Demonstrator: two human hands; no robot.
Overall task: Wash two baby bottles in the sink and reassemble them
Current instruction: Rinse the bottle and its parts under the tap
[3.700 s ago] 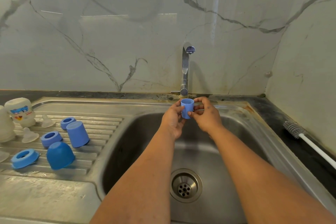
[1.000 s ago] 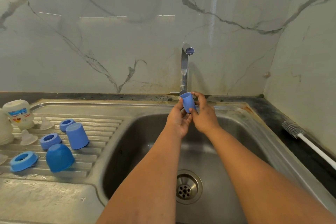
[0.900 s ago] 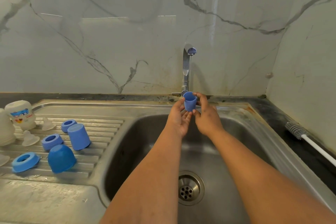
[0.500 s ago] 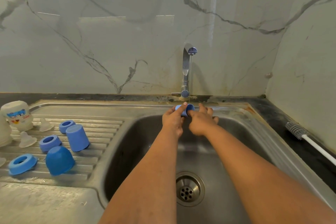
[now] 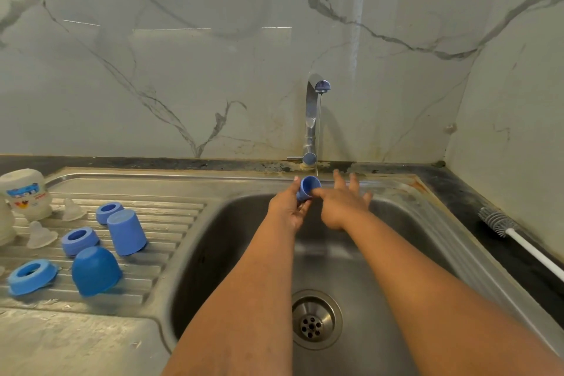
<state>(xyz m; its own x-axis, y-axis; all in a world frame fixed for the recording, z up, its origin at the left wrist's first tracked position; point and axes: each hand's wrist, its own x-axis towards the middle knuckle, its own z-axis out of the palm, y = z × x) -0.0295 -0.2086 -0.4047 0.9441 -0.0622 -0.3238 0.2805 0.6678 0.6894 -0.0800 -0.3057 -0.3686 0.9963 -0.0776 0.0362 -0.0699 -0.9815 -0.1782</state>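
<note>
Blue caps and rings lie on the steel draining board (image 5: 171,232) at left: a flat ring (image 5: 32,276) nearest, a domed cap (image 5: 96,270), a smaller ring (image 5: 80,240), a tall cap (image 5: 126,235) and a third ring (image 5: 109,212) farther back, with clear teats (image 5: 41,233) and an upturned white bottle (image 5: 27,194) at the far left. Over the far side of the sink (image 5: 433,223), the left hand (image 5: 288,206) pinches a small blue cap (image 5: 307,188) under a thin stream from the tap (image 5: 311,119). Half a second ago both hands closed round it; now the right hand (image 5: 341,203) has let go, fingers spread wide, one fingertip at the cap's side. That suggests rinsing is ending and the cap may soon join the others. A bottle brush (image 5: 500,224) rests on the dark counter at right.
</note>
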